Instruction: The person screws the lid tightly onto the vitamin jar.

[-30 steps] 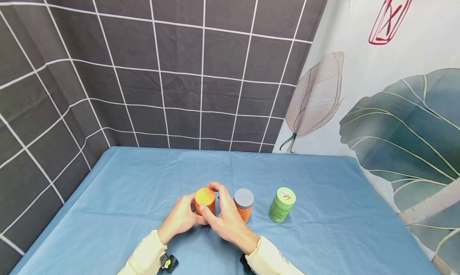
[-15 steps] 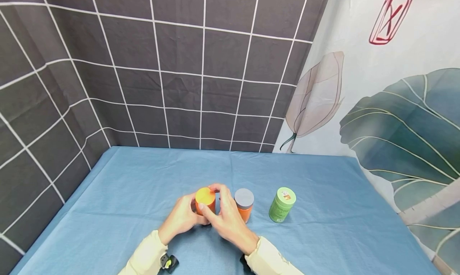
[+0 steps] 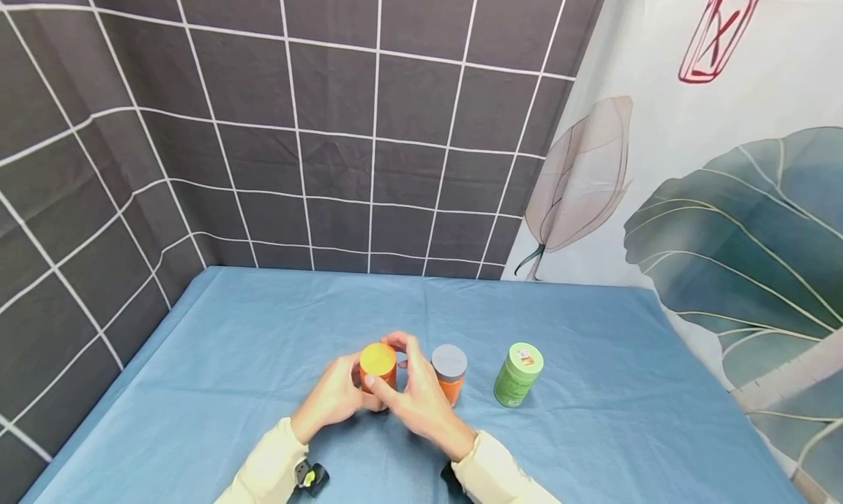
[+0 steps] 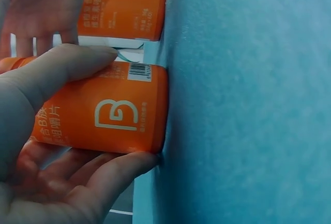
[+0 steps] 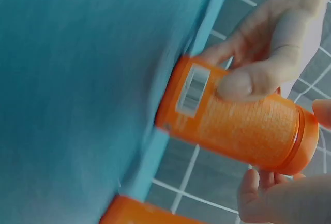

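An orange bottle [image 3: 378, 382] with a yellow-orange lid [image 3: 378, 358] stands upright on the blue cloth. My left hand [image 3: 334, 396] grips its body from the left, thumb and fingers on opposite sides. From the right, my right hand [image 3: 421, 400] holds the bottle at the lid, thumb at the near side and fingers curled round the far side. The left wrist view shows the bottle's printed label [image 4: 116, 115], its base against the cloth. In the right wrist view the lid [image 5: 305, 146] looks seated on the bottle, with right-hand fingers [image 5: 253, 190] beside it.
Just right of my right hand stands an orange bottle with a grey lid [image 3: 450, 365]. Farther right is a green canister [image 3: 517, 376]. A blue cloth [image 3: 296, 314] covers the table, and dark gridded fabric [image 3: 336, 153] hangs behind it.
The head view has shifted very slightly. Both hands stay around the same orange bottle, with no clear movement of it.
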The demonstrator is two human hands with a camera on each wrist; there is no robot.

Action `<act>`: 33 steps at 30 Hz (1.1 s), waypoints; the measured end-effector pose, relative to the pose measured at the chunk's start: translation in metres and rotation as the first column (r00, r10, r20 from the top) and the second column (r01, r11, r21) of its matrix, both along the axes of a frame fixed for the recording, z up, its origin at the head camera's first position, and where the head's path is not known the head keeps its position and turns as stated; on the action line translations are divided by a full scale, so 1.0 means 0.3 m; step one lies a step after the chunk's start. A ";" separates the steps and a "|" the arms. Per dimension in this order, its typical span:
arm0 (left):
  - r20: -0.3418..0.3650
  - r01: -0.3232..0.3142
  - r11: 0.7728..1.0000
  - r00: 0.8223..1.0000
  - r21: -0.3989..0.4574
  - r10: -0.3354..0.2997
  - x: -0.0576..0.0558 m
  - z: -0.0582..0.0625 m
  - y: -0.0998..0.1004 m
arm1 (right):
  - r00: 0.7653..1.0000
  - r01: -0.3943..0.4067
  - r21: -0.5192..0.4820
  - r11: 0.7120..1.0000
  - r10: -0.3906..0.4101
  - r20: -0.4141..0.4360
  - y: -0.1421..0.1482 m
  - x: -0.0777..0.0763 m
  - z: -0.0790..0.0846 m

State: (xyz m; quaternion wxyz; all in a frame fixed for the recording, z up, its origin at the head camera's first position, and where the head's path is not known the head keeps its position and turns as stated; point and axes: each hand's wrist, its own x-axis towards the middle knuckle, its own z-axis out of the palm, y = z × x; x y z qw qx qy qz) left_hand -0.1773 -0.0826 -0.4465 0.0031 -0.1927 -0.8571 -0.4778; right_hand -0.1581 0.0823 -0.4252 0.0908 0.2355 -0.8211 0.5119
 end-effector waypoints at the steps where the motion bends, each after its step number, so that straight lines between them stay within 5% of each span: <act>1: 0.005 0.010 1.000 1.000 0.007 -0.010 -0.002 0.000 -0.001 | 1.000 -0.004 -0.001 1.000 0.004 0.002 0.001 -0.001 0.000; 8: 0.025 0.044 0.998 0.999 0.041 -0.045 -0.009 0.002 -0.005 | 1.000 -0.009 -0.012 1.000 0.009 -0.001 0.006 -0.009 -0.006; 16: -0.011 -0.021 0.999 1.000 0.031 0.022 0.003 0.013 0.005 | 0.993 0.046 0.020 0.999 -0.044 -0.110 -0.005 -0.002 -0.001; 22: -0.006 -0.041 0.999 0.999 -0.010 0.041 0.006 0.011 0.006 | 0.992 0.066 0.049 0.997 -0.060 -0.113 -0.005 -0.001 -0.004; 33: 0.106 0.154 0.979 0.980 0.130 -0.168 -0.023 0.001 -0.028 | 0.998 -0.069 0.032 0.997 0.069 -0.010 0.005 -0.003 0.030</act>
